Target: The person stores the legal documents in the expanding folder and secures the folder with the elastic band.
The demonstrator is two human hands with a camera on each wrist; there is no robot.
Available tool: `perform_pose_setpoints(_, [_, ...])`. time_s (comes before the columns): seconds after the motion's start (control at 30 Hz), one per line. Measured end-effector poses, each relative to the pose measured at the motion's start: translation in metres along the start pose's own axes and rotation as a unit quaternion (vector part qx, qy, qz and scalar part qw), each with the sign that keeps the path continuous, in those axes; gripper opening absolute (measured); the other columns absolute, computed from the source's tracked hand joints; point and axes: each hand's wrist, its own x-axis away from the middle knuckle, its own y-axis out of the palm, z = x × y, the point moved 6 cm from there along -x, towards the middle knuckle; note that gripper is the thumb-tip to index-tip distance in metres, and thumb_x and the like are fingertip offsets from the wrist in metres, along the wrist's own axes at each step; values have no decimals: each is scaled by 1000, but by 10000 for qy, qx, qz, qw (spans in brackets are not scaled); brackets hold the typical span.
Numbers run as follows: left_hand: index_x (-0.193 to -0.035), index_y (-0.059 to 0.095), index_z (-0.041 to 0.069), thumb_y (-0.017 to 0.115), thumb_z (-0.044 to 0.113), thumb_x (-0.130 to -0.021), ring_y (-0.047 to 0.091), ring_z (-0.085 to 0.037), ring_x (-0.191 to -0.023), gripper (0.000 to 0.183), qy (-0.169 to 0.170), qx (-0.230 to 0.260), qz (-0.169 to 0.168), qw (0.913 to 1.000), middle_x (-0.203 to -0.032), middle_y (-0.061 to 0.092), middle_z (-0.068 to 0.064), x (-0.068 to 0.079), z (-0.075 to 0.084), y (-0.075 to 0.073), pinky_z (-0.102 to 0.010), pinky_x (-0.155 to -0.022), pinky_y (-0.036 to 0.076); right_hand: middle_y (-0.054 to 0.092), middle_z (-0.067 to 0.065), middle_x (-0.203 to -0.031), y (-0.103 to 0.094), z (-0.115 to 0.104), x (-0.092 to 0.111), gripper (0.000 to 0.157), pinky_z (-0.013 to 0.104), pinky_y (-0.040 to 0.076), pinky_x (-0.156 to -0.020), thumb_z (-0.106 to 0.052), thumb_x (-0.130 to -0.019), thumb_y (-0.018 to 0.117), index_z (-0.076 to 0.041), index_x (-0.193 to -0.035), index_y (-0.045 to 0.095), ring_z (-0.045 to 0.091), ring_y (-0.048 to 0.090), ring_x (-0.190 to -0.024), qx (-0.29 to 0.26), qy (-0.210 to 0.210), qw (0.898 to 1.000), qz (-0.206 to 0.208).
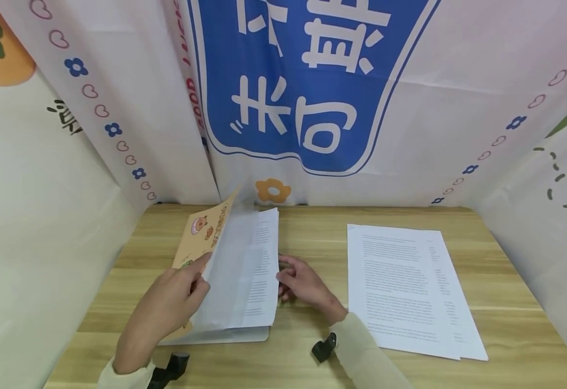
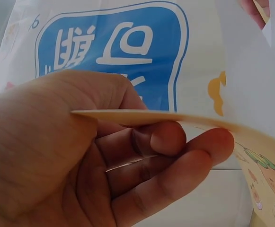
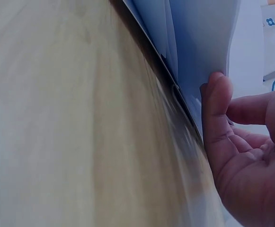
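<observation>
My left hand [image 1: 167,302] pinches the edge of an orange cartoon-printed folder cover [image 1: 196,232], lifted and tilted up. In the left wrist view, the cover's thin edge [image 2: 146,116] runs between the thumb and the curled fingers. Beneath the cover, a translucent plastic sleeve [image 1: 230,270] overlaps printed paper sheets [image 1: 264,265]. My right hand [image 1: 305,281] pinches the right edge of these sheets. In the right wrist view, the sheets [image 3: 203,42] rise between its thumb and fingers, lifted off the folder's back cover. That back cover [image 1: 215,337] lies flat on the table.
Two overlapping printed sheets [image 1: 400,286] lie on the right side of the wooden table [image 1: 312,227]. A white patterned cloth [image 1: 410,140] hangs behind the table and along both sides. A small black device sits at each wrist.
</observation>
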Motion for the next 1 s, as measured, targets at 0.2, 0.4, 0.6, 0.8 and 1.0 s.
perform_pose_setpoints(0.2, [-140,55,-11,54,-1,-93,28,1,-44,49,88,12,84,9999,-54,34,16,2,0,-1,-22,-41,28,71,12,-93,4,0,-4,53,28,55,-58,-2,-103,55,-1,-154,43,19,66,-66,18,39,10000,-13])
perform_pose_setpoints(0.4, [-139,56,-12,54,-2,-92,27,2,-44,48,152,36,134,9998,-54,32,17,3,-1,-1,-21,-42,27,71,12,-93,9,-3,-7,53,28,55,-58,-1,-103,55,-3,-155,43,19,66,-66,71,-57,9999,-81])
perform_pose_setpoints(0.6, [-139,57,-12,54,-2,-92,27,2,-45,48,177,33,163,9997,-54,32,17,3,-1,-2,-21,-42,27,72,10,-91,13,-4,-10,53,28,56,-57,-3,-103,56,-3,-154,43,17,66,-66,233,-71,9997,-48])
perform_pose_setpoints(0.8, [-139,56,-12,54,-2,-92,25,2,-45,48,208,58,197,9996,-54,30,18,5,0,-2,-21,-42,26,71,7,-88,17,-4,-11,51,29,54,-55,-4,-103,57,-1,-153,45,16,65,-64,559,-109,9984,-16])
perform_pose_setpoints(1.0, [-139,56,-12,54,-3,-92,24,3,-45,48,245,21,254,9994,-54,30,18,6,0,-3,-21,-42,26,69,8,-86,24,-3,-13,53,28,51,-52,-6,-103,58,0,-154,42,16,63,-64,621,2,9981,-30])
